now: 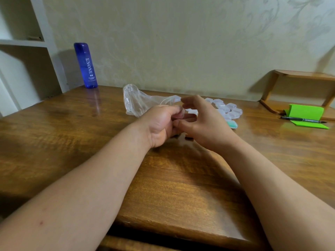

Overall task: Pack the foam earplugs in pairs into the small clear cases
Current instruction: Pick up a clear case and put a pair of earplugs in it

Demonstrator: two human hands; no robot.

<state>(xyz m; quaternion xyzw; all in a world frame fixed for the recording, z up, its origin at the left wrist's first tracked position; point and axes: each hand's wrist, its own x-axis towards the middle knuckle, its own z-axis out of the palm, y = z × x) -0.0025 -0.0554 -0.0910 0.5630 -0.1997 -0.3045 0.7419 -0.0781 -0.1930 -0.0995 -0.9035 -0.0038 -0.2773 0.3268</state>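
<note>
Together over mid-tabletop (76, 134), left hand (160, 124) pinches a clear item (179, 115); right hand (204, 122) grip unclear; roughly ten clear cases (224, 109) behind.

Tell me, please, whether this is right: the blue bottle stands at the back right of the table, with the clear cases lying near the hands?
One detail is off: the head view shows the blue bottle at the back left of the table. The clear cases do lie near the left hand and right hand.

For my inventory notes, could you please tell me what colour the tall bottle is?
The bottle is blue with white lettering; head view.
</note>
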